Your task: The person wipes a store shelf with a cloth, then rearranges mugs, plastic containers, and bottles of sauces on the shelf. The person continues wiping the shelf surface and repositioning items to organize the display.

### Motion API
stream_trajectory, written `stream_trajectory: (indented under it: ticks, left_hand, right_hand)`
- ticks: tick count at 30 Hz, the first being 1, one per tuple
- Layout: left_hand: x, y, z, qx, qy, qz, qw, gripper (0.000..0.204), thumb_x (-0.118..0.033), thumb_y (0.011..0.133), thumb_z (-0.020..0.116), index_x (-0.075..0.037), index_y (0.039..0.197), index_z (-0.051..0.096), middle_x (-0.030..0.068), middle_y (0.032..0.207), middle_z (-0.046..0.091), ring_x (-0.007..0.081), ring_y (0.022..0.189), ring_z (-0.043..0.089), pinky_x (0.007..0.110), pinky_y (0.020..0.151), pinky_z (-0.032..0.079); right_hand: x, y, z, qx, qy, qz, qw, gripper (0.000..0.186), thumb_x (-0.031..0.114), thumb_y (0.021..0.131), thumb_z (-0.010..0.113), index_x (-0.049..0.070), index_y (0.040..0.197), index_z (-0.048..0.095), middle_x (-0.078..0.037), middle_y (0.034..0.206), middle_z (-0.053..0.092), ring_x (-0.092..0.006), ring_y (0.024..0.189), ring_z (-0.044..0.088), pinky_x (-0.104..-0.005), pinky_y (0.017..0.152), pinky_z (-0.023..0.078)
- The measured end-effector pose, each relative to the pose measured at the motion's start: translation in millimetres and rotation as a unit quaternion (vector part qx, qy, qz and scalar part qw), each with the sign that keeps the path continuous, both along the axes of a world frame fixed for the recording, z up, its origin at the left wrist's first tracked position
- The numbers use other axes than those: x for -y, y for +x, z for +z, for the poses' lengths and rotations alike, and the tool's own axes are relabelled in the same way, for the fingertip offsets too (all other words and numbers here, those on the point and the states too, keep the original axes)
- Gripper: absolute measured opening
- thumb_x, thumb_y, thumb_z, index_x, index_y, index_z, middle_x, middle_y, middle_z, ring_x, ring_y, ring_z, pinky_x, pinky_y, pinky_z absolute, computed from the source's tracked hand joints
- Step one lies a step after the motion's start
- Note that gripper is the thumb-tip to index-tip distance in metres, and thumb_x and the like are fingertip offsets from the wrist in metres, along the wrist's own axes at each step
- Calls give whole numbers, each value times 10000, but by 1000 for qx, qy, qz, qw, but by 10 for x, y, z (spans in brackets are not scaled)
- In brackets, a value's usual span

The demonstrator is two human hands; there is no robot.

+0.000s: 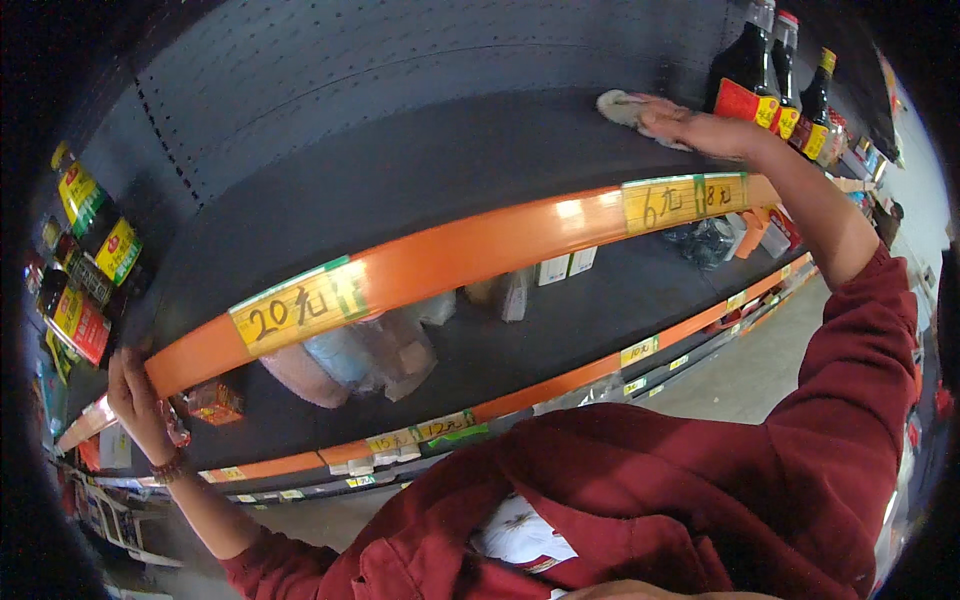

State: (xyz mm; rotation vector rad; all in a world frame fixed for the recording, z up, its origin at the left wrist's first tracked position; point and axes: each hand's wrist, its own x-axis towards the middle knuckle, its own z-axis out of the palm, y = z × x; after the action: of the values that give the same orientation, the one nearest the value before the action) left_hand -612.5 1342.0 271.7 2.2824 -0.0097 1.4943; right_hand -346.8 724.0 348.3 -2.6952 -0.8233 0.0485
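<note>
Holding cloth [618, 105], R hand [695, 130], yel. handwritten tags [662, 206]

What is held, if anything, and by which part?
The right hand holds a pale cloth by its right part. The left hand is at the orange shelf edge; any grip there is unclear.

Right hand [700, 132] held a pale cloth [622, 107] on the dark upper shelf [400, 170], toward its back right corner — just beside dark bottles [745, 70] at the right end. Left hand [135, 395] was at the orange front strip [450, 252], near its left end — more bottles [95, 230] stood by the left edge. Bagged goods [370, 355] and white boxes [567, 266] sat on the lower shelf [520, 350].
</note>
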Motion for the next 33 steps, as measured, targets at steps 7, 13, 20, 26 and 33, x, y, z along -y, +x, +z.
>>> stream_trajectory:
  ticks: [7, 13, 20, 26, 33]
  left_hand:
    - [210, 171, -3, 10, -5, -13, 1000, 245, -169, 910, 461, 17, 864, 615, 28, 693, 526, 89, 602, 431, 236, 546, 352]
    - [362, -56, 178, 27, 97, 53, 993, 211, -125, 882, 458, -13, 846, 633, 101, 788, 591, 212, 746, 524, 301, 694, 410]
    - [376, -9, 237, 44, 146, 64, 986, 159, -120, 839, 485, -76, 923, 613, 91, 866, 581, 271, 826, 520, 354, 738, 413]
    - [364, 24, 243, 48, 164, 86, 981, 232, -157, 817, 513, -107, 1035, 573, 86, 961, 568, 281, 915, 510, 362, 784, 427]
    - [286, 21, 232, 87, 218, 104, 966, 307, -170, 839, 492, -95, 1134, 521, 121, 1033, 541, 309, 962, 479, 391, 842, 392]
  right_hand:
    - [-21, 584, 80, 218, -49, -124, 967, 492, 410, 922, 348, 19, 1183, 492, -211, 1150, 528, -334, 1091, 490, -365, 944, 356]
    - [-2064, 434, 483, 274, -40, 87, 957, 522, 443, 914, 363, 29, 1212, 471, -167, 1192, 518, -279, 1091, 492, -336, 936, 350]
    - [-4376, -194, 473, 288, -127, 275, 908, 528, 470, 918, 313, 54, 1210, 456, -188, 1187, 502, -344, 1099, 465, -377, 944, 354]
    - [-5238, -19, 171, 68, -103, 314, 941, 607, 510, 923, 220, 70, 1314, 366, -160, 1329, 383, -292, 1223, 359, -366, 1025, 268]
    - [-5208, -853, 41, -59, -25, 568, 821, 613, 540, 906, 251, 108, 1326, 365, -95, 1334, 390, -220, 1206, 350, -377, 1034, 234]
